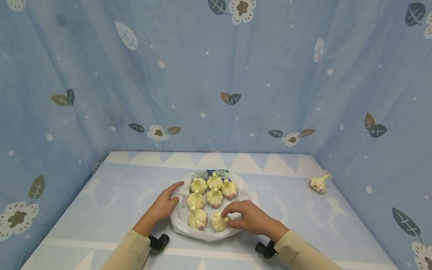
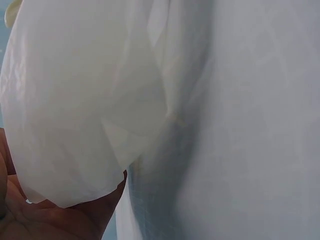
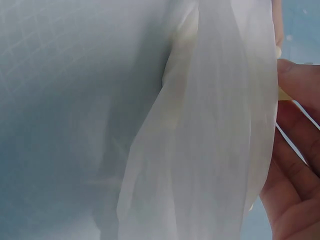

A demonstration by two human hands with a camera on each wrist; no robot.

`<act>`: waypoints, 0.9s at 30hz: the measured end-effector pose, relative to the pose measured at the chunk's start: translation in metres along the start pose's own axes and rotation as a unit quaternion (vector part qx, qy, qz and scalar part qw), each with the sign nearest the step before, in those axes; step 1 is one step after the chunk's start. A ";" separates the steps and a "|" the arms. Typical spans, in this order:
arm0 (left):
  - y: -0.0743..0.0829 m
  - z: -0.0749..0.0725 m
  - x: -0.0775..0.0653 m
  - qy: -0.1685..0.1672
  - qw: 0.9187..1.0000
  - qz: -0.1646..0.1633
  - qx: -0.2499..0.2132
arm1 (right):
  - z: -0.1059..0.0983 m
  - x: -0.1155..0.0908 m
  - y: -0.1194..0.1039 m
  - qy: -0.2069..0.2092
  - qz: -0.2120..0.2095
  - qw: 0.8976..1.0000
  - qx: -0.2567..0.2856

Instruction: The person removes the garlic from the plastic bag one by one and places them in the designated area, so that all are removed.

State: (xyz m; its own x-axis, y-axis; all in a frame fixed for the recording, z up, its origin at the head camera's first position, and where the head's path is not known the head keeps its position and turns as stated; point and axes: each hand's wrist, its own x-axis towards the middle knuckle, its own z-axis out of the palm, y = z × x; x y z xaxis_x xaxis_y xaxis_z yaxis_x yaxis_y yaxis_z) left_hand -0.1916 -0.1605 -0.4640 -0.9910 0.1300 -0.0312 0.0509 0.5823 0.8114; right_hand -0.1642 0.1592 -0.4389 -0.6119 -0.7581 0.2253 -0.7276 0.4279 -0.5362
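A white plastic bag [image 1: 182,224] lies spread on the table with its mouth facing up. Several garlic bulbs [image 1: 215,197], pale yellow with pinkish bases, sit inside it. At the bag's near right, my right hand [image 1: 248,217] pinches the stem of one garlic bulb [image 1: 218,222] between thumb and fingers. My left hand [image 1: 164,204] rests at the bag's left rim, index finger and thumb extended. In the left wrist view, the bag's side [image 2: 75,100] hides much of that hand. The right wrist view shows the fingers [image 3: 300,85] partly behind the bag's wall.
One more garlic bulb [image 1: 318,183] lies at the table's far right edge. The table [image 1: 111,221] has a pale blue patterned cover. Blue curtains [image 1: 202,75] with leaf and flower prints hang behind and on both sides.
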 end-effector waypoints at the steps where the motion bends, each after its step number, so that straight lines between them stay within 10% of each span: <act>1: 0.000 0.000 0.000 0.000 1.000 0.003 0.003 | 0.000 0.001 0.000 -0.001 0.000 1.000 -0.002; 27: -0.001 0.001 0.001 -0.001 1.000 0.001 -0.006 | -0.003 0.005 -0.003 0.031 0.029 0.999 0.016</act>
State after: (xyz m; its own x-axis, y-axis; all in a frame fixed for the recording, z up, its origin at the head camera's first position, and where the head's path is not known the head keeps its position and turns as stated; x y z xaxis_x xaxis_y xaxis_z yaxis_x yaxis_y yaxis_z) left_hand -0.1921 -0.1606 -0.4657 -0.9906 0.1332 -0.0317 0.0507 0.5720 0.8187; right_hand -0.1660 0.1550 -0.4339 -0.6722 -0.6994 0.2429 -0.6803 0.4541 -0.5753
